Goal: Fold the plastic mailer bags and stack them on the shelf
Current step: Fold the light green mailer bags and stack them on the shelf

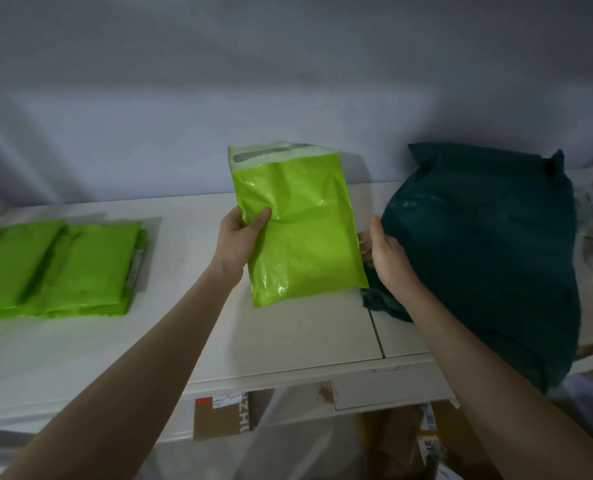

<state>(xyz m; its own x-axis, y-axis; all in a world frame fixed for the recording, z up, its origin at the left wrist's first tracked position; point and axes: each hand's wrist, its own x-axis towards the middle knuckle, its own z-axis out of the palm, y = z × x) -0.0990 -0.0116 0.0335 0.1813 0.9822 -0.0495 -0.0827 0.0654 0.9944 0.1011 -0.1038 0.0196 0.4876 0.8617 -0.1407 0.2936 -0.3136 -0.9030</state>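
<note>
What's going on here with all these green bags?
A person is sorting plastic mailers at a white shelf. The left hand grips one lime-green mailer bag, held up flat and not yet folded. The right hand reaches between that mailer and a big dark green bag on the right; its fingers are hidden. A stack of green mailers already lies on the shelf to the left.

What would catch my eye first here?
A bright green mailer held up at centre, gripped by the left hand. A big dark teal bag sits to its right, beside the right hand. A stack of green mailers lies at the far left of the white shelf.
</note>
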